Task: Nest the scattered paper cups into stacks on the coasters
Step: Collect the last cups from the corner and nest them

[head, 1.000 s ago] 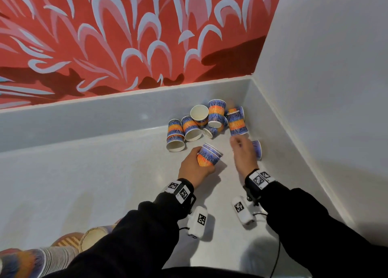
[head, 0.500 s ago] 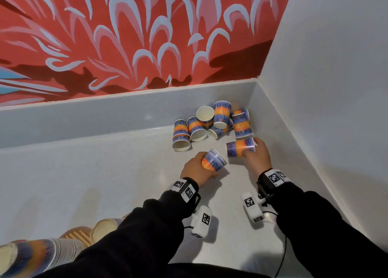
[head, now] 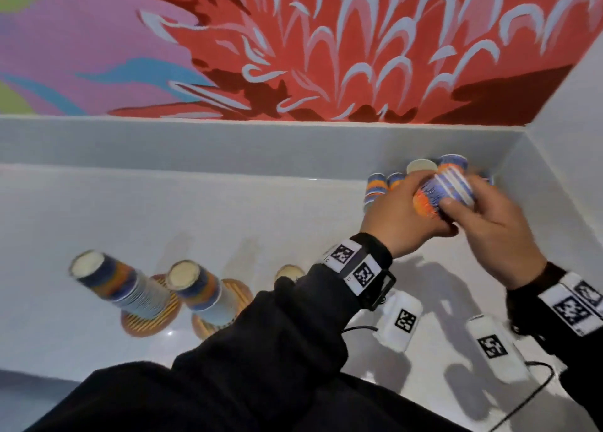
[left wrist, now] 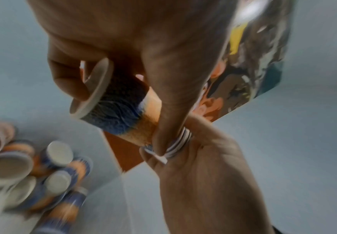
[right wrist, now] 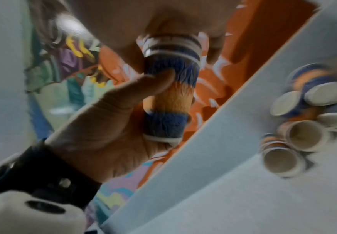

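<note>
Both hands hold one short nest of blue-and-orange paper cups (head: 445, 192) lying sideways above the white counter (head: 228, 223). My left hand (head: 401, 218) grips its base end, thumb on the side (right wrist: 153, 85). My right hand (head: 486, 226) curls round the rim end (left wrist: 180, 146). Several loose cups (head: 421, 166) lie behind the hands in the counter's back right corner, some on their sides (right wrist: 303, 134). At the left, two upside-down cup stacks (head: 120, 288) (head: 202, 289) stand on striped orange coasters (head: 148, 322). My left sleeve half hides a third cup top (head: 288, 271).
The counter is walled at the back (head: 228, 144) and on the right (head: 554, 170), with a red flower mural (head: 359, 56) above. White tagged camera boxes (head: 403, 320) (head: 492, 347) with cables hang under both wrists, near the front.
Each hand held a single cup low by the pile; now the hands have met and the cups are pushed together and raised. The head view has swung left, showing the stacks on coasters.
</note>
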Action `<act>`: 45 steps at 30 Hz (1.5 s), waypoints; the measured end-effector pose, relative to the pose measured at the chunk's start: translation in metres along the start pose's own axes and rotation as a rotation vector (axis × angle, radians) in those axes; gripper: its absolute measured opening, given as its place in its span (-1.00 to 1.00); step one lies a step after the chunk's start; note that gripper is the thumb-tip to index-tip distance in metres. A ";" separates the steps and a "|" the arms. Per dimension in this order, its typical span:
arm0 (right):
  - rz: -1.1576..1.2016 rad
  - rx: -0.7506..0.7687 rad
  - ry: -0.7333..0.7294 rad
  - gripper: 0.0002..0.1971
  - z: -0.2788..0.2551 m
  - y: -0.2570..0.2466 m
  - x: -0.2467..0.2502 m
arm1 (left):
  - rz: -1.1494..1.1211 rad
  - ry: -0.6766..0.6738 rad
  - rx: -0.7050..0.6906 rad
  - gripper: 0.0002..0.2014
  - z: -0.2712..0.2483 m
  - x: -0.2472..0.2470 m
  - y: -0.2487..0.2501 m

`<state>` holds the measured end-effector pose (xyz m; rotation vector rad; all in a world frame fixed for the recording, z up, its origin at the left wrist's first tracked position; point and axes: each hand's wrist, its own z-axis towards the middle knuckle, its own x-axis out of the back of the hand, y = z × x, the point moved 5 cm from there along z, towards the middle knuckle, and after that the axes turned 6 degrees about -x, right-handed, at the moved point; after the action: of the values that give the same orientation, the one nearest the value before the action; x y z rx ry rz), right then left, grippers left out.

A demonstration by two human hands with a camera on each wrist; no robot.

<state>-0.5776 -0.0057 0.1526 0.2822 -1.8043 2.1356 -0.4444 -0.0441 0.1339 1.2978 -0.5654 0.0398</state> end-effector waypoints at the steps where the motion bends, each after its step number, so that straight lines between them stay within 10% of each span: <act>1: 0.062 0.026 0.055 -0.83 0.000 -0.015 -0.002 | 0.009 0.025 -0.022 -0.15 -0.006 0.017 0.008; 7: 0.403 0.123 0.273 -0.64 0.000 -0.077 -0.060 | -0.068 0.268 -0.152 -0.44 -0.069 0.141 0.024; 22: 0.516 -0.340 -0.246 -0.67 -0.052 -0.107 -0.303 | 0.406 0.374 -0.005 -0.38 -0.210 0.331 -0.027; 37: -0.024 -0.423 -0.309 -0.60 -0.094 -0.060 -0.356 | 0.768 -0.115 0.129 -0.48 -0.206 0.287 -0.130; 45: -0.171 -0.352 -0.328 -0.41 -0.105 -0.036 -0.363 | 0.783 -0.100 0.101 -0.40 -0.205 0.280 -0.147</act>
<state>-0.2218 0.0582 0.0376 0.7014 -2.2039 1.6923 -0.0762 0.0223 0.0871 1.1098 -1.1413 0.6593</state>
